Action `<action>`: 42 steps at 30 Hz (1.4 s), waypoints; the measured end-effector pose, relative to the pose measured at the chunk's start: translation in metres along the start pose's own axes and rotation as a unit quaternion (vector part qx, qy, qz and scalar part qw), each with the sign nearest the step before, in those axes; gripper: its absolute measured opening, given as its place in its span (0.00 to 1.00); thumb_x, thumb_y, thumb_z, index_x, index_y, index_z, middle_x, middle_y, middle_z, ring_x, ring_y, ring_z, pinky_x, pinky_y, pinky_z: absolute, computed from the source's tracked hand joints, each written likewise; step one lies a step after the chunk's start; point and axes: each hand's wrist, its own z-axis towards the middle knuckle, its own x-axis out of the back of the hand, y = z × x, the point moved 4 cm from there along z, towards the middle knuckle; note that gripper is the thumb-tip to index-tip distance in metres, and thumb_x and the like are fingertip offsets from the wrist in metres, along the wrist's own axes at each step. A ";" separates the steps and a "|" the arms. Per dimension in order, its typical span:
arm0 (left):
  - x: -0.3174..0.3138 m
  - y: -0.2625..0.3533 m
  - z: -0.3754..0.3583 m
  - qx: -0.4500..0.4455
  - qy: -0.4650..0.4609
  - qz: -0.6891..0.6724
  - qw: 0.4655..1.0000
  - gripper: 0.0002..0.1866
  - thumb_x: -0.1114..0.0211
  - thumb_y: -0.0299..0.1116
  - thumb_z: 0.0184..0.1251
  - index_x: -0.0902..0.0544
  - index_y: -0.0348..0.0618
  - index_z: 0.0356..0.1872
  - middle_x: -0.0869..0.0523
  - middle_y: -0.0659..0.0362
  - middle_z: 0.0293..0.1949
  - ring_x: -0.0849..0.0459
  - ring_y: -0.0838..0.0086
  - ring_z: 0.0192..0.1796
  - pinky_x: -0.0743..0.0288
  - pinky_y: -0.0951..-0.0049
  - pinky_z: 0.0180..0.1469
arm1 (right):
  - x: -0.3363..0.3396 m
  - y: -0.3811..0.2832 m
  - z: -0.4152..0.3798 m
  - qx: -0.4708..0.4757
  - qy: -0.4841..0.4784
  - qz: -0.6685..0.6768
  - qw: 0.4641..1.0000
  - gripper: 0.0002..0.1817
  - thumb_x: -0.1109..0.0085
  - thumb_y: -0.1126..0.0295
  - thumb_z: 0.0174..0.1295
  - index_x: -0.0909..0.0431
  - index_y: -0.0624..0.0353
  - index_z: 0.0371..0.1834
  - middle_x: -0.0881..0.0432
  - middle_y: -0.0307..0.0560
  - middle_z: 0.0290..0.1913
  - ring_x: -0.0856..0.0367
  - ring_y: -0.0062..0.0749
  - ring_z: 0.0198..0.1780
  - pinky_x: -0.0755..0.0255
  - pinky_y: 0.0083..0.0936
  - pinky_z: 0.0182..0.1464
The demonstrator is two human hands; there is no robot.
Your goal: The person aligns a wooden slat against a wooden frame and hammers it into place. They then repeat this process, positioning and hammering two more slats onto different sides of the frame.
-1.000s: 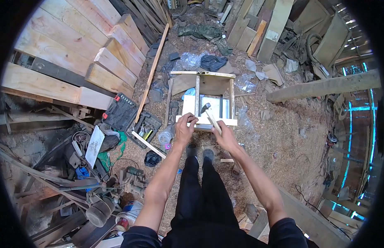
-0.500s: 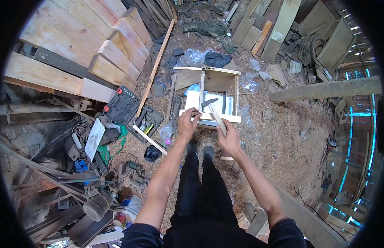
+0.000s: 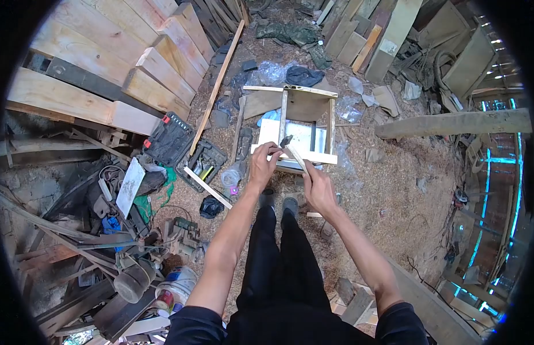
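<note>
One left hand (image 3: 261,167) pinched closed at the near rail (image 3: 320,157) of the wooden frame (image 3: 332,122), right hand (image 3: 320,190) apart, clamped around the hammer (image 3: 295,156), frame just beyond both, bucket (image 3: 182,278) label too small for me to read.

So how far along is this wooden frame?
The wooden frame looks mostly assembled, its divider in place. The right hand holds a hammer over the front rail; the left hand pinches its fingers there, any nail too small to see. Fastening that rail is probably what's left, though its joints can't be judged.
</note>
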 end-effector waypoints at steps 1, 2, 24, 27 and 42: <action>0.001 0.000 -0.001 -0.010 0.004 0.008 1.000 0.12 0.30 0.23 0.56 0.21 0.36 0.40 0.12 0.53 0.33 0.13 0.63 0.39 0.23 0.67 0.44 | -0.002 0.001 0.000 0.000 -0.001 0.000 1.000 0.21 0.51 0.72 0.65 0.31 0.64 0.62 0.20 0.70 0.35 0.20 0.67 0.37 0.27 0.53 0.40; 0.000 -0.001 -0.002 -0.010 0.004 0.009 1.000 0.12 0.30 0.23 0.56 0.21 0.36 0.40 0.12 0.53 0.33 0.13 0.63 0.39 0.23 0.67 0.44 | -0.004 0.003 0.000 -0.007 -0.011 -0.020 1.000 0.21 0.51 0.73 0.65 0.31 0.64 0.62 0.20 0.70 0.36 0.20 0.67 0.37 0.26 0.53 0.40; 0.000 -0.004 -0.005 0.003 0.003 0.006 1.000 0.13 0.29 0.23 0.54 0.20 0.36 0.40 0.13 0.53 0.34 0.13 0.63 0.37 0.22 0.67 0.41 | -0.014 0.006 -0.002 0.028 -0.021 -0.066 0.997 0.21 0.51 0.74 0.65 0.32 0.63 0.63 0.19 0.65 0.34 0.19 0.63 0.34 0.24 0.51 0.37; 0.000 -0.006 -0.005 0.004 0.005 0.009 1.000 0.13 0.29 0.23 0.54 0.20 0.36 0.40 0.14 0.53 0.34 0.13 0.64 0.37 0.21 0.68 0.41 | -0.012 0.008 0.000 0.041 -0.008 -0.042 0.998 0.21 0.51 0.74 0.65 0.31 0.63 0.62 0.19 0.65 0.34 0.19 0.63 0.33 0.24 0.50 0.36; 0.007 0.000 0.007 0.011 -0.072 -0.027 0.997 0.07 0.31 0.23 0.55 0.13 0.38 0.37 0.14 0.55 0.37 0.19 0.61 0.45 0.28 0.65 0.49 | -0.013 0.020 -0.004 -0.010 -0.022 -0.035 0.999 0.21 0.50 0.73 0.64 0.31 0.64 0.61 0.20 0.69 0.31 0.19 0.66 0.34 0.25 0.52 0.37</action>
